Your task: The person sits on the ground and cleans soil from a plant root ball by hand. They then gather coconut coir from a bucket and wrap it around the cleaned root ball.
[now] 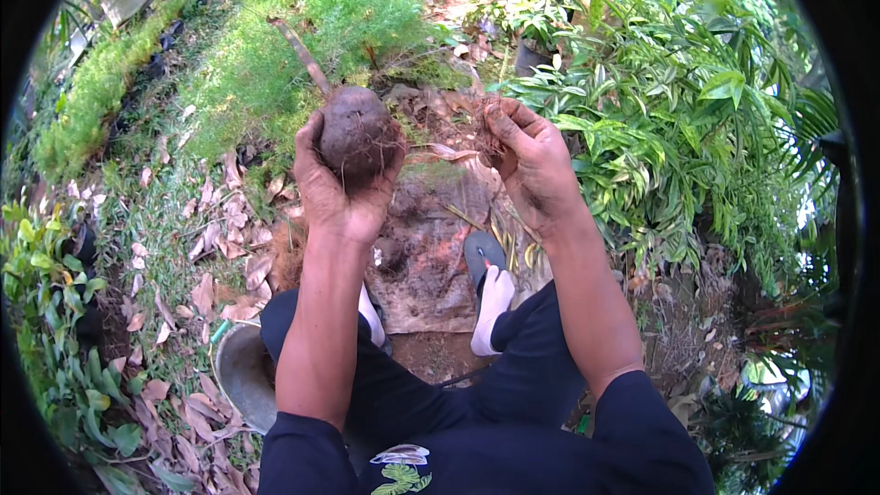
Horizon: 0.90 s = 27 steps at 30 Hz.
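Note:
A round brown caudex or tuber (359,136) rests in my left hand (347,199), whose fingers curl around its sides from below. Fine roots cling to its lower surface. From its top a short bare stem (302,58) slants up to the left. To the right, apart from the tuber, my right hand (533,151) pinches a small tuft of reddish-brown fine roots (489,130) between thumb and fingers. Soil darkens the fingers of both hands. Below them a soil-strewn woven sheet (426,313) lies on the ground between my feet.
A grey bucket (247,378) stands by my left leg, and a dark sandal (485,254) is under my right foot. Dry leaves (206,240) litter the grass at left. Feathery green plants (330,7) grow ahead; a leafy shrub (660,124) crowds the right side.

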Each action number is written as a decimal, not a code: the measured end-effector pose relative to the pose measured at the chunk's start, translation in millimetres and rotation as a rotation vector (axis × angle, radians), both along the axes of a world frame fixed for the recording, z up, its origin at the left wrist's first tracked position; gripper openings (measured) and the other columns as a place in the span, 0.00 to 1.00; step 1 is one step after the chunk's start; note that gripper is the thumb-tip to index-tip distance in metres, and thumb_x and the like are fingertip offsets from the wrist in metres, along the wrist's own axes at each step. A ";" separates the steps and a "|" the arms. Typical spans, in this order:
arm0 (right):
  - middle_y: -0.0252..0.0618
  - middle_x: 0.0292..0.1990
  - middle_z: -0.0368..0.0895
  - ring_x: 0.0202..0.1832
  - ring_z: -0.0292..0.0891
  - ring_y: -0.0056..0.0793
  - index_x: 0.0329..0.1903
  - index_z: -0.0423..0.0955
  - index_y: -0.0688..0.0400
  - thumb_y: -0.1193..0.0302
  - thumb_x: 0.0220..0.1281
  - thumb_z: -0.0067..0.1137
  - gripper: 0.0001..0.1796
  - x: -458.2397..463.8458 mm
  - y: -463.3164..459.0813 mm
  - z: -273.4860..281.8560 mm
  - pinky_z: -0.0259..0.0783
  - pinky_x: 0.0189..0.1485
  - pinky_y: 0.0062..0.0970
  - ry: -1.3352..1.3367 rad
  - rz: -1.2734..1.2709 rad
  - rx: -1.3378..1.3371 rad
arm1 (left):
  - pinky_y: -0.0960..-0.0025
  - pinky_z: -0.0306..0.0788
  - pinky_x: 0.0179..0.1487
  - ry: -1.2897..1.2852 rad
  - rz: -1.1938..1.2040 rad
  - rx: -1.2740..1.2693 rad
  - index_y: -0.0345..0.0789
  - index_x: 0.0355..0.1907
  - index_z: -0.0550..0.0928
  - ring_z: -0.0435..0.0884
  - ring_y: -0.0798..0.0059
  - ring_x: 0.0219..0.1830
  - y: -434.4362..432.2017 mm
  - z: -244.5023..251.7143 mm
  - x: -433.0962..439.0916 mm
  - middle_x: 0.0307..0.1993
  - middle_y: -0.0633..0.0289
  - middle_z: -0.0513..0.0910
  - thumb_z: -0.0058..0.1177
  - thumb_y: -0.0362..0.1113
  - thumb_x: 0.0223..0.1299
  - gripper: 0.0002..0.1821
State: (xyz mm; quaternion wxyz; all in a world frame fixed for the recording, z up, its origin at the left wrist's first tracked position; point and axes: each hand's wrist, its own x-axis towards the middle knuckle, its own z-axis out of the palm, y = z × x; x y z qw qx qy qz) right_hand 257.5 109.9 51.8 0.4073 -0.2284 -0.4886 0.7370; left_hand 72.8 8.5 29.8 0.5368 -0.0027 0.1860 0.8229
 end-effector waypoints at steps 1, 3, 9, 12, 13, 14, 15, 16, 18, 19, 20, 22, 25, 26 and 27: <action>0.31 0.37 0.83 0.35 0.78 0.17 0.47 0.79 0.61 0.74 0.69 0.58 0.08 4.1 -1.8 4.3 0.74 0.40 0.20 0.009 0.021 -0.025 | 0.53 0.81 0.47 0.012 -0.039 0.076 0.39 0.56 0.74 0.83 0.58 0.45 0.6 0.1 -0.3 0.48 0.55 0.81 0.55 0.55 0.60 0.28; 0.34 0.39 0.84 0.38 0.80 0.20 0.49 0.78 0.62 0.75 0.69 0.57 0.09 9.5 -8.4 11.0 0.76 0.43 0.22 0.017 0.038 -0.059 | 0.53 0.80 0.50 -0.007 -0.029 0.045 0.37 0.59 0.73 0.81 0.56 0.48 1.7 0.1 0.0 0.49 0.53 0.80 0.57 0.55 0.59 0.31; 0.35 0.36 0.85 0.34 0.80 0.20 0.46 0.78 0.62 0.74 0.68 0.59 0.07 7.1 -25.3 24.7 0.76 0.37 0.22 0.063 -0.035 -0.016 | 0.52 0.78 0.54 0.077 -0.032 0.005 0.38 0.60 0.73 0.81 0.55 0.50 1.3 1.3 4.7 0.48 0.52 0.80 0.58 0.55 0.58 0.32; 0.36 0.37 0.85 0.36 0.81 0.21 0.46 0.78 0.62 0.75 0.68 0.59 0.07 4.0 -31.5 29.8 0.78 0.40 0.24 0.004 -0.077 -0.035 | 0.51 0.77 0.56 0.105 -0.037 -0.028 0.39 0.59 0.73 0.80 0.56 0.50 -1.3 3.1 6.2 0.49 0.53 0.80 0.58 0.55 0.58 0.31; 0.35 0.37 0.85 0.36 0.81 0.21 0.46 0.78 0.62 0.75 0.68 0.59 0.07 2.9 -32.0 32.2 0.78 0.40 0.24 -0.030 -0.097 -0.058 | 0.51 0.76 0.56 0.114 -0.034 -0.042 0.39 0.59 0.73 0.80 0.56 0.50 -2.0 3.8 5.9 0.49 0.53 0.80 0.58 0.55 0.58 0.31; 0.36 0.37 0.85 0.36 0.81 0.21 0.46 0.78 0.62 0.75 0.67 0.59 0.07 1.7 -31.8 34.7 0.78 0.40 0.24 -0.017 -0.053 -0.019 | 0.51 0.76 0.57 0.100 -0.041 -0.038 0.39 0.59 0.73 0.80 0.57 0.50 -2.7 4.4 5.5 0.49 0.54 0.80 0.58 0.55 0.58 0.31; 0.36 0.37 0.85 0.36 0.81 0.21 0.46 0.78 0.62 0.75 0.67 0.60 0.07 0.6 -30.8 37.6 0.78 0.40 0.24 -0.030 -0.036 -0.012 | 0.51 0.76 0.57 0.090 -0.046 -0.039 0.40 0.59 0.73 0.80 0.57 0.50 -3.4 4.9 4.8 0.49 0.54 0.81 0.58 0.55 0.58 0.31; 0.36 0.38 0.85 0.36 0.81 0.20 0.45 0.78 0.62 0.75 0.67 0.60 0.07 -0.7 -29.8 40.1 0.78 0.40 0.23 -0.063 -0.034 -0.027 | 0.51 0.76 0.58 0.084 -0.053 -0.032 0.40 0.59 0.74 0.80 0.57 0.51 -4.0 5.4 4.1 0.49 0.54 0.81 0.57 0.54 0.58 0.30; 0.36 0.37 0.85 0.36 0.81 0.20 0.45 0.78 0.63 0.74 0.67 0.60 0.08 -2.9 -27.7 44.4 0.78 0.40 0.23 -0.059 0.010 0.032 | 0.50 0.75 0.58 0.090 -0.053 -0.011 0.40 0.59 0.74 0.80 0.57 0.50 -4.3 5.7 3.4 0.49 0.54 0.81 0.57 0.55 0.58 0.30; 0.36 0.37 0.85 0.36 0.81 0.20 0.45 0.78 0.63 0.74 0.67 0.61 0.08 -3.0 -28.6 44.9 0.78 0.41 0.22 -0.050 0.006 0.058 | 0.49 0.75 0.58 0.094 -0.053 -0.019 0.39 0.59 0.74 0.80 0.56 0.50 -4.1 5.6 3.8 0.49 0.54 0.81 0.57 0.55 0.58 0.30; 0.36 0.38 0.85 0.37 0.81 0.20 0.46 0.78 0.64 0.74 0.67 0.61 0.08 -3.6 -28.3 45.4 0.78 0.42 0.21 -0.079 -0.010 0.072 | 0.49 0.75 0.57 0.086 -0.063 -0.013 0.40 0.59 0.74 0.81 0.56 0.50 -3.5 5.3 4.7 0.49 0.55 0.81 0.56 0.56 0.59 0.30; 0.37 0.38 0.85 0.38 0.81 0.20 0.47 0.79 0.64 0.74 0.67 0.60 0.09 -2.5 -31.4 43.7 0.78 0.43 0.21 -0.144 -0.042 0.063 | 0.50 0.74 0.57 0.077 -0.064 -0.023 0.40 0.59 0.74 0.81 0.56 0.50 -1.8 4.5 8.4 0.50 0.55 0.81 0.54 0.57 0.59 0.31; 0.36 0.41 0.85 0.39 0.80 0.18 0.49 0.79 0.67 0.74 0.68 0.60 0.11 -1.1 -33.4 43.0 0.77 0.44 0.20 -0.291 -0.053 0.132 | 0.52 0.75 0.55 0.150 -0.112 -0.019 0.40 0.59 0.75 0.82 0.58 0.50 -0.9 5.1 14.9 0.50 0.56 0.81 0.50 0.60 0.60 0.32; 0.36 0.41 0.85 0.39 0.80 0.18 0.49 0.80 0.67 0.73 0.68 0.60 0.12 -0.9 -33.8 43.4 0.77 0.44 0.20 -0.323 -0.032 0.167 | 0.53 0.76 0.53 0.171 -0.135 -0.027 0.41 0.60 0.75 0.82 0.60 0.49 -1.9 5.7 17.1 0.50 0.57 0.82 0.48 0.62 0.60 0.33; 0.36 0.41 0.85 0.39 0.80 0.18 0.49 0.80 0.67 0.73 0.68 0.60 0.12 -2.2 -32.7 44.7 0.77 0.44 0.20 -0.355 -0.003 0.213 | 0.53 0.76 0.53 0.162 -0.144 -0.041 0.41 0.60 0.75 0.82 0.60 0.49 -4.0 6.3 19.0 0.50 0.57 0.82 0.48 0.62 0.60 0.33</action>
